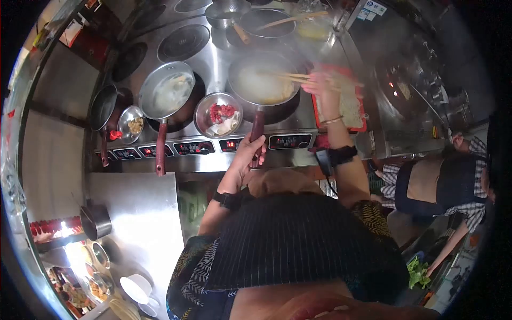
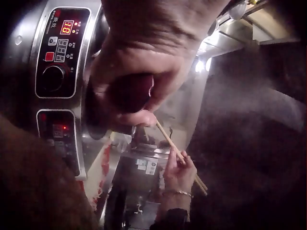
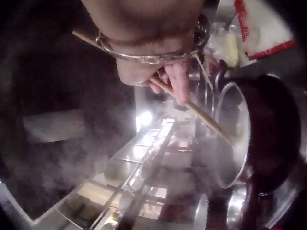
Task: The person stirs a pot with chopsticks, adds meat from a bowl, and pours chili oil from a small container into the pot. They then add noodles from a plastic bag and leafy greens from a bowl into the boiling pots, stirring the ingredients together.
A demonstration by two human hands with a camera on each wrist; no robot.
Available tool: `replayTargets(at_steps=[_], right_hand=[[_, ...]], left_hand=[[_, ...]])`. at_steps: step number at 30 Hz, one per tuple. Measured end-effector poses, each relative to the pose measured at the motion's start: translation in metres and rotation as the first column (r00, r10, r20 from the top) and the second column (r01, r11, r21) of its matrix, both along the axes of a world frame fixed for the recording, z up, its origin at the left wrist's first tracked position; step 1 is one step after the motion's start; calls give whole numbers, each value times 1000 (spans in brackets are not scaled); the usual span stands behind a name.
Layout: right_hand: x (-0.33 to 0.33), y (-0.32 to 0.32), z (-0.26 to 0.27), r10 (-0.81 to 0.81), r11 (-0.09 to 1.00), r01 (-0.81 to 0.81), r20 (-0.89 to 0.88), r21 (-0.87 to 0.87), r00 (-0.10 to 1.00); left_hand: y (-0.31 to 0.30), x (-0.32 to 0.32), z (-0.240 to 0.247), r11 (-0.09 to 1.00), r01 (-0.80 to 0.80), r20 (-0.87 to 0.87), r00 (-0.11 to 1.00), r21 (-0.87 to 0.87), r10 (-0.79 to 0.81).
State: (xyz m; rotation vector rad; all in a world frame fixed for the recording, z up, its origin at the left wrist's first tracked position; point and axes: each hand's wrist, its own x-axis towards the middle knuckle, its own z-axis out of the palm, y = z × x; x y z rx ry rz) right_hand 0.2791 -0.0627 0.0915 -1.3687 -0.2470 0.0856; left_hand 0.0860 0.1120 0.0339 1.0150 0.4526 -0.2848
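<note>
My left hand [image 1: 249, 154] grips the dark red handle [image 1: 258, 124] of a steaming pan [image 1: 232, 88] on the cooktop. In the left wrist view the fingers wrap round the handle's end. My right hand [image 1: 321, 85] holds long wooden chopsticks [image 1: 290, 78], their tips reaching into the pan's pale, cloudy contents [image 1: 261, 82]. The right wrist view shows the chopsticks [image 3: 206, 119] slanting over the pan's rim into the whitish food. Close by the pan, a steel bowl [image 1: 200, 118] holds red pieces and white slices. Steam blurs the pan's contents.
A pan with whitish food [image 1: 143, 96] and a smaller dark pan [image 1: 96, 109] stand at left, beside a small bowl [image 1: 121, 128]. A red-edged tray [image 1: 364, 118] lies at right. Behind are a pot [image 1: 226, 18] and another pan. A person [image 1: 442, 181] works at far right.
</note>
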Motion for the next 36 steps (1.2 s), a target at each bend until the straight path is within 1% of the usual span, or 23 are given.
replayTargets(at_steps=[1, 2, 3, 4, 6, 7, 9, 12, 13, 15, 16, 18, 19, 20, 22, 23, 24, 26, 29, 32, 33, 35, 36], right_hand=[[-6, -10, 12, -3, 1000, 3, -7, 0, 1000], [-11, -20, 27, 2, 999, -2, 0, -41, 1000], [-14, -29, 39, 9, 997, -8, 9, -82, 1000], [-16, -38, 49, 9, 997, -9, 9, -83, 1000], [-17, -52, 66, -16, 971, 12, -17, -238, 1000], [-17, -53, 74, -15, 972, 10, -17, -237, 1000], [-17, -55, 84, -43, 975, 57, 69, -216, 997], [-3, -47, 67, -76, 988, 81, 43, -134, 996], [-1, -38, 60, -77, 988, 82, 44, -132, 996], [-2, -14, 42, 10, 1000, -10, 25, -9, 1000], [-3, -7, 30, 11, 1000, -11, 26, -8, 1000], [-2, 4, 11, 117, 993, -117, -122, 9, 986], [-2, 2, 11, 107, 994, -110, -165, -9, 981], [-4, -3, 17, 112, 993, -116, -166, -11, 980], [-9, -19, 38, -8, 992, -1, -67, -130, 998], [-11, -23, 48, -112, 973, 106, -15, -207, 994], [-10, -30, 51, -110, 972, 104, -16, -210, 994], [-8, -43, 62, -184, 936, 211, 118, -283, 976], [-24, -51, 85, -147, 950, 162, 77, -265, 986], [-35, -50, 94, -137, 957, 144, 47, -252, 989], [-35, -49, 90, -140, 957, 148, 49, -250, 989], [-32, -43, 78, -66, 978, 75, 53, -193, 996], [-34, -36, 73, -66, 978, 76, 56, -192, 996]], left_hand=[[0, 1, -3, 1000, -7, 16, 1000, -6, 7], [0, 2, -4, 1000, -15, 34, 999, -14, 15], [0, 2, -4, 999, -35, 27, 999, -26, 36], [0, 1, -3, 999, -36, 27, 999, -26, 36], [-1, 1, -1, 999, -29, 30, 999, -30, 30], [-1, 1, -1, 999, -31, 30, 999, -28, 32], [-1, 1, 0, 999, -39, 22, 999, -15, 39], [-2, 0, 5, 999, -40, 11, 999, -2, 40], [-2, 1, 6, 999, -40, 13, 999, 0, 40], [-1, 0, 7, 1000, -23, 7, 1000, 15, 23], [-1, 0, 6, 1000, -23, 8, 1000, 16, 23], [-1, 1, 2, 999, -27, 2, 1000, 18, 27], [-1, 1, 2, 999, -31, 3, 1000, 18, 31], [-1, 1, 2, 999, -33, 16, 999, 3, 33], [-2, -1, -1, 999, -43, 19, 999, -21, 44], [-2, -1, -1, 998, -46, 27, 999, -36, 47], [-1, 0, -1, 998, -46, 39, 998, -50, 48], [-1, 1, 0, 997, -43, 33, 998, -63, 46], [-1, 0, 5, 997, -39, 9, 999, -68, 40], [-1, 0, 7, 999, -28, 11, 1000, -38, 29], [0, 0, 8, 999, -26, 5, 1000, -31, 26], [0, 1, 8, 1000, -21, 2, 1000, -22, 21], [0, 1, 7, 999, -20, 6, 1000, -25, 21]])
